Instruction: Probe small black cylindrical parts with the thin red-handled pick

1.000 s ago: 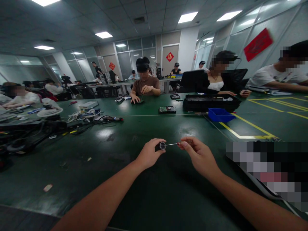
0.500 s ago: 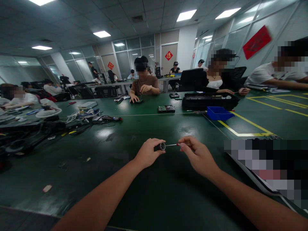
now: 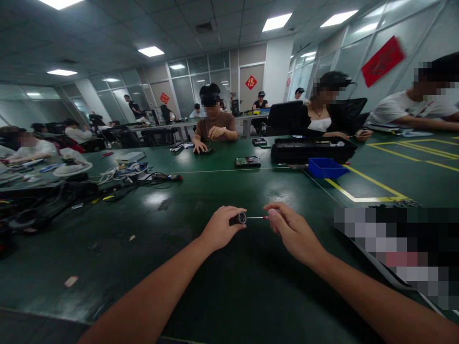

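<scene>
My left hand (image 3: pixel 219 230) is closed around a small black cylinder (image 3: pixel 237 219) whose round, silvery open end faces toward me and to the right. In my right hand (image 3: pixel 296 234) is a thin screwdriver (image 3: pixel 256 218), its handle red where it shows near the shaft. The metal shaft lies level and reaches left to the cylinder's open end; I cannot tell how far its tip goes in. Thumb and fingers pinch the screwdriver's handle, most of which they hide. Both hands are just above the green table (image 3: pixel 201 291).
Tangled cables (image 3: pixel 118 179) lie at the left. Further off are a bare circuit-board device (image 3: pixel 247 162), a blue bin (image 3: pixel 327 167) and a long black tray (image 3: pixel 313 150). Across the table a person (image 3: pixel 217 122) handles a small dark object. More people sit at the right.
The fingers of my right hand have shifted on the screwdriver handle, with the index finger lifted and straighter. My left hand and the cylinder stay in place.
</scene>
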A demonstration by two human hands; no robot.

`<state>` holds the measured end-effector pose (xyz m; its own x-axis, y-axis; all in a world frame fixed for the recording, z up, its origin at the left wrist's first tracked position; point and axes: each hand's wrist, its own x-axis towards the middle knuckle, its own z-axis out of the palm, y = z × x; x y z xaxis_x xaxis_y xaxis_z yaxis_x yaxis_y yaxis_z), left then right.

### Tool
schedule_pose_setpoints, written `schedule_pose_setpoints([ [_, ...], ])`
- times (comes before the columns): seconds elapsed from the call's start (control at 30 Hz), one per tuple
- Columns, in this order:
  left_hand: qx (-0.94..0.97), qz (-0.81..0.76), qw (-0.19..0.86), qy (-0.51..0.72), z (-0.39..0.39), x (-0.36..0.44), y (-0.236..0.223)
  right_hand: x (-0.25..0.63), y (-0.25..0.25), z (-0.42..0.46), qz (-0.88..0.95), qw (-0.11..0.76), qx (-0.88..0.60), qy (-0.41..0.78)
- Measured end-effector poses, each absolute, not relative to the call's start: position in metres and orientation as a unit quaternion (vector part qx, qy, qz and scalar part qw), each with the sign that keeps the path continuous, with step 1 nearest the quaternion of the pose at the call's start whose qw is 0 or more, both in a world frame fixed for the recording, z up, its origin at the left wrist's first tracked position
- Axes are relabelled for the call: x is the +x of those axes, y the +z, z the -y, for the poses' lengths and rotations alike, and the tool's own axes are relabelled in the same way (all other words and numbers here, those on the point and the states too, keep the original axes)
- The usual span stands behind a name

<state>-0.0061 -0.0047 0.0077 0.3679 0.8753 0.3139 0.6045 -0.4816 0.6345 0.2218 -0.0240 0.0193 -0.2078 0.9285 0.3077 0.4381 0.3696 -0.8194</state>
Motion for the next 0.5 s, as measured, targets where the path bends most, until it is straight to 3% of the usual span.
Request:
schedule_pose_setpoints([
  [0.23, 0.793, -0.483, 0.206, 0.308, 0.007, -0.003, 0.011, 0.219, 0.017, 0.018, 0.642, 0.478, -0.486, 0.351],
  [0.4, 0.798, -0.475, 0.158, 0.336, 0.009, -0.002, 0.016, 0.218, 0.015, 0.007, 0.451, 0.565, -0.42, 0.549],
  [0.5, 0.802, -0.475, 0.15, 0.33, 0.006, -0.003, 0.014, 0.219, 0.01, 0.001, 0.38, 0.587, -0.425, 0.575],
])
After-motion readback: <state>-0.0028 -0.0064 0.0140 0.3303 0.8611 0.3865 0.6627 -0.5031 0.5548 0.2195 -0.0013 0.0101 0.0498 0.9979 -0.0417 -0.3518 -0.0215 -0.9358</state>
